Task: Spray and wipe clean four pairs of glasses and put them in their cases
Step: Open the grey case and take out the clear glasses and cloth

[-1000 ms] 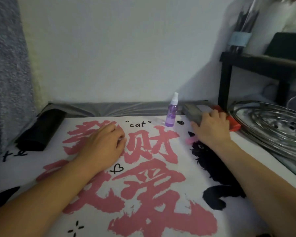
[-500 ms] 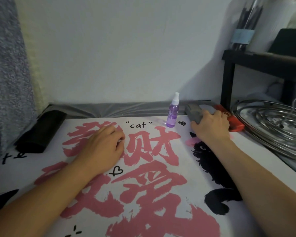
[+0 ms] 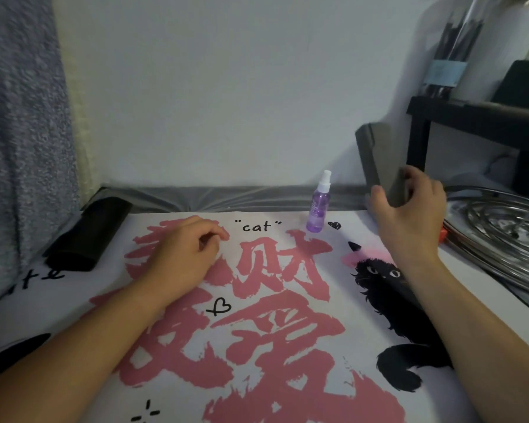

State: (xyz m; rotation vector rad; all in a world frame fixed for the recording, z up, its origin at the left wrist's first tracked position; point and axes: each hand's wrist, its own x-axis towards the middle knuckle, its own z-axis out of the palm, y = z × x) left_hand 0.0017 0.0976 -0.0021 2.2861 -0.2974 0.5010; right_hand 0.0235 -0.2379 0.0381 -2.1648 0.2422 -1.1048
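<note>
Grey glasses case [image 3: 379, 160], blurred, upright in right hand [image 3: 409, 212].

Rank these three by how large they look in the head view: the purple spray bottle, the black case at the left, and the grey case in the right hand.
1. Black case and grey case, gripped by the right hand: they look alike in size. The grey one is blurred and partly hidden, so I do not rank them.
2. Purple spray bottle, clearly the smallest.
</note>
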